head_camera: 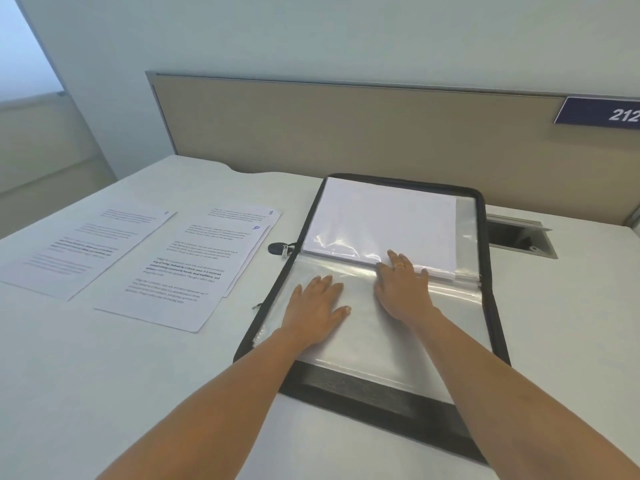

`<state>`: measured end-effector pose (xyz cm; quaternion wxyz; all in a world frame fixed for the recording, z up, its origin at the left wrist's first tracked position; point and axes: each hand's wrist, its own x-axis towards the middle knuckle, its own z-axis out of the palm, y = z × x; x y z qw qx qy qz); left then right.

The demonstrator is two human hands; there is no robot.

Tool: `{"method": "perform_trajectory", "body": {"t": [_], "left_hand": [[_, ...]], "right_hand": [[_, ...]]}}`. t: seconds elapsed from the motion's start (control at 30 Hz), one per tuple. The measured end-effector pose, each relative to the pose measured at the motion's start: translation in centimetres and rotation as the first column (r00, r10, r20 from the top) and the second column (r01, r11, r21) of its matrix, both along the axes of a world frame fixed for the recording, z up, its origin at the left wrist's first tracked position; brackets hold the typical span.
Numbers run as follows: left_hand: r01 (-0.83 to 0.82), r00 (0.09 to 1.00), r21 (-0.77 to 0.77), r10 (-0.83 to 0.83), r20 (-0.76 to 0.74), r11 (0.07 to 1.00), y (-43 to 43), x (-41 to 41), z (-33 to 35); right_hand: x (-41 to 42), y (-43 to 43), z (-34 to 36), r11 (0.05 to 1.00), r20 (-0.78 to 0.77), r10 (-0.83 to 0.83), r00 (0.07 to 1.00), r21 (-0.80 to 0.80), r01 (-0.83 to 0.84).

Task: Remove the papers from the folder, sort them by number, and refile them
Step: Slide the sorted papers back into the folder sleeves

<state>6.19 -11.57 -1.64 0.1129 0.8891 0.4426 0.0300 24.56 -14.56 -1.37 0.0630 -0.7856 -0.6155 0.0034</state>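
The left hand is lying flat, fingers straight, pressing the near clear sleeve of the open black folder. The right hand is resting with fingers extended across the fold, touching the far sleeve's edge and gripping nothing. That far sleeve is holding a stack of white sheets, too many to count. Left on the worktop, three numbered papers are showing: 9, 10, and 8, which is partly covered.
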Motion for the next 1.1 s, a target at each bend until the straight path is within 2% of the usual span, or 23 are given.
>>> {"method": "perform_trajectory", "body": {"t": [0.1, 0.2, 0.3, 0.43, 0.57, 0.7, 0.8, 0.87, 0.93, 1.0, 1.1], "left_hand": [[0.002, 1.000, -0.018, -0.002, 0.013, 1.000, 0.0, -0.9, 0.2], [-0.006, 0.998, -0.018, 0.007, 0.057, 1.000, 0.7, -2.3, 1.0], [-0.047, 0.989, -0.016, 0.049, 0.140, 0.999, 1.8, -4.6, 1.4], [-0.161, 0.967, 0.001, 0.157, 0.199, 0.987, 4.4, -9.1, 2.0], [-0.266, 0.950, 0.046, 0.253, 0.183, 0.963, 7.9, -14.4, 2.4], [-0.312, 0.943, 0.049, 0.303, 0.135, 0.949, 11.6, -19.3, 1.7], [-0.318, 0.947, 0.055, 0.313, 0.076, 0.947, 13.8, -22.1, 1.0], [-0.323, 0.946, 0.036, 0.322, 0.046, 0.946, 15.1, -23.5, 0.7], [-0.328, 0.945, -0.001, 0.328, 0.020, 0.945, 16.0, -24.6, 0.2], [-0.326, 0.945, -0.028, 0.326, 0.006, 0.945, 16.3, -25.5, -0.6], [-0.336, 0.942, -0.009, 0.336, 0.017, 0.942, 16.2, -26.0, -1.6]], "right_hand": [[-1.8, -0.2, 0.4, 0.999, -0.061, 0.044, 0.997, -0.003, -0.044], [-3.7, 0.3, 1.2, 0.996, 0.012, 0.048, 0.999, -0.077, -0.047], [-6.3, 1.2, 2.5, 0.997, 0.045, 0.030, 0.999, -0.068, -0.026], [-10.5, 3.8, 3.7, 1.000, -0.108, 0.029, 0.994, 0.001, -0.029], [-15.2, 7.6, 5.0, 0.999, -0.323, 0.049, 0.945, 0.037, -0.039], [-19.0, 11.8, 5.3, 1.000, -0.593, -0.016, 0.805, -0.015, 0.009], [-21.2, 13.9, 4.9, 0.992, -0.731, -0.122, 0.671, -0.113, 0.056], [-22.2, 15.1, 4.5, 0.980, -0.774, -0.199, 0.601, -0.169, 0.107], [-22.8, 16.3, 4.1, 0.956, -0.806, -0.278, 0.523, -0.180, 0.231], [-23.4, 17.4, 4.0, 0.907, -0.848, -0.356, 0.392, -0.213, 0.362], [-23.7, 18.4, 3.8, 0.858, -0.901, -0.386, 0.197, -0.272, 0.435]]}}
